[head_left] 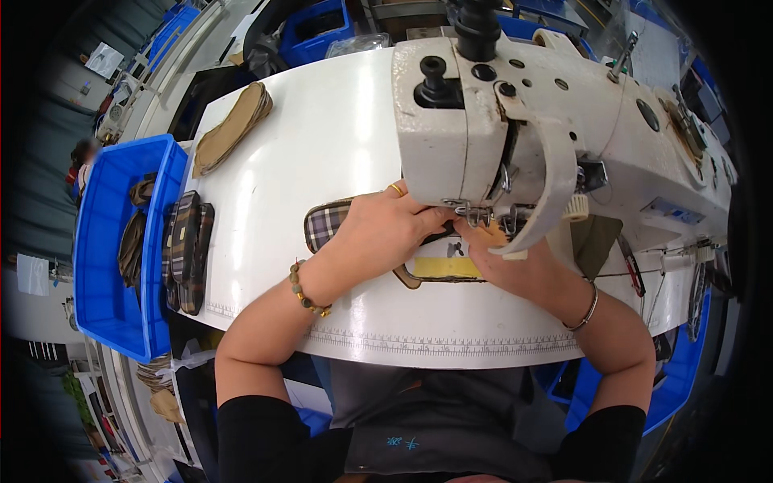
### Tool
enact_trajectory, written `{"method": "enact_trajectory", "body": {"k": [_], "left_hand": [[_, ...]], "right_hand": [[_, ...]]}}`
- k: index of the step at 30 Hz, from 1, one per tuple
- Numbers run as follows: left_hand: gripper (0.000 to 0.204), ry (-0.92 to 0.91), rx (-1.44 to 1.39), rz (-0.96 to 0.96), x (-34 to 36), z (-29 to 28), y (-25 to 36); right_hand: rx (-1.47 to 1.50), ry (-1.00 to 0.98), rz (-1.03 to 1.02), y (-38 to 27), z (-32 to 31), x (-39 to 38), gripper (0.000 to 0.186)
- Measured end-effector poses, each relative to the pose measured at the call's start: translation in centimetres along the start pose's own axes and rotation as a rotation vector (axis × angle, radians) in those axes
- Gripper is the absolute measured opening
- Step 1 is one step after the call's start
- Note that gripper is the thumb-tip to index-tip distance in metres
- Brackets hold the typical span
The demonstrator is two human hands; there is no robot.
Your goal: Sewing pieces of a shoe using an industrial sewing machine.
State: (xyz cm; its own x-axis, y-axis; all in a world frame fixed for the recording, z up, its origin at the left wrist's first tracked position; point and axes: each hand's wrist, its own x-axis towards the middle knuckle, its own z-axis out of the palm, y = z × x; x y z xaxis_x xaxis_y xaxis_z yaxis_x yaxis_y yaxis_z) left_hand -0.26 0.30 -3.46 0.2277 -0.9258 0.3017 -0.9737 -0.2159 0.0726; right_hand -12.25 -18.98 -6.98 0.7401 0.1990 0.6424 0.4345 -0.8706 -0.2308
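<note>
A plaid fabric pouch (324,226) with dark trim lies on the white table under the head of a white sewing machine (439,137). My left hand (385,232) is closed on the pouch, thumb and fingers pressed together at its edge. Close by, my right hand (509,256) pinches the same edge beside the presser foot (475,213). Below the fingers a yellow strip (444,267) shows, framed by a dark rim. The machine head and my fingers hide the exact spot at the needle.
On the left, a blue bin (149,282) holds dark pieces, with stacked plaid pouches (187,253) beside it. Tan fabric pieces (233,129) lie at the back left. To the right are olive fabric (596,244) and a red-handled tool (636,282). A ruler strip (435,348) edges the table.
</note>
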Motion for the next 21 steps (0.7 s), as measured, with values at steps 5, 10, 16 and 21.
{"method": "enact_trajectory", "body": {"k": [5,10,16,21], "left_hand": [[0.021,0.017,-0.046,-0.047,0.4,0.3,0.0],[0.019,0.080,-0.031,-0.041,0.4,0.8,0.0],[0.017,0.094,-0.166,-0.102,0.6,0.6,-0.1],[0.017,0.135,-0.141,-0.089,0.5,0.9,-0.2]], "right_hand": [[-0.016,-0.013,-0.013,0.1,0.1,0.0,0.008],[-0.040,-0.103,-0.027,-0.5,-0.8,-0.4,0.014],[-0.134,-0.179,-0.106,-0.2,-0.3,-1.9,0.029],[-0.127,-0.184,-0.115,-0.2,-0.1,-2.2,0.037]]}}
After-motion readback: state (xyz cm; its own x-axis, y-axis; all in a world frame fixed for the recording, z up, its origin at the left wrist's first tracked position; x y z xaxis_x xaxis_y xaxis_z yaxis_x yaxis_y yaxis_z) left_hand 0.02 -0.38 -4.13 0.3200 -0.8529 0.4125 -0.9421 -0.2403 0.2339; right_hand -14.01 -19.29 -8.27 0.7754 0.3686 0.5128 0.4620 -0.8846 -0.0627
